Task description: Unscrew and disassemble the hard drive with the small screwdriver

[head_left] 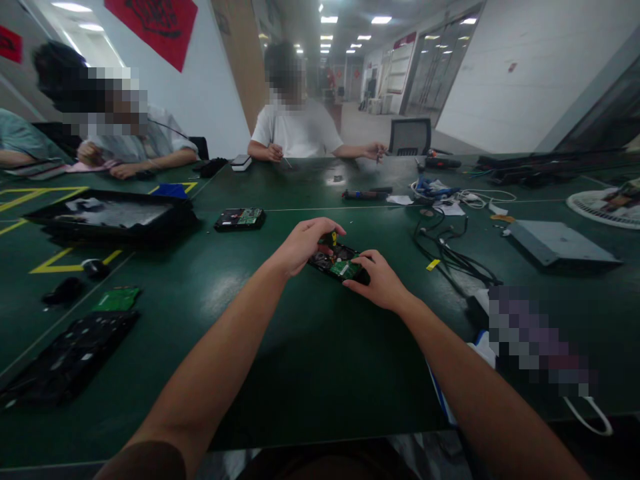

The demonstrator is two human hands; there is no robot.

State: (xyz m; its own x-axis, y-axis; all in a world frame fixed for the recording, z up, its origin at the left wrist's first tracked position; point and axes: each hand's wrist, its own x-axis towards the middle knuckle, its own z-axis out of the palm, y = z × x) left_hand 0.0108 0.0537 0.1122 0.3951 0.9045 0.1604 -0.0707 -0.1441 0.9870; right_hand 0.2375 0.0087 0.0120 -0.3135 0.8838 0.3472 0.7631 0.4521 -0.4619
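A black device with a green circuit board lies on the green table in front of me. My left hand is above its left end, fingers closed around a short black-and-yellow tool, which looks like a stubby screwdriver handle; its tip is hidden. At the device's right end, my right hand grips the edges between thumb and fingers. Beyond my left wrist sits a hard drive with its green board facing up, touched by neither hand.
On the left are a black tray, a black plastic housing and a loose green board. Cables, a grey metal box and a dark pen-like tool lie to the right. People sit across the table.
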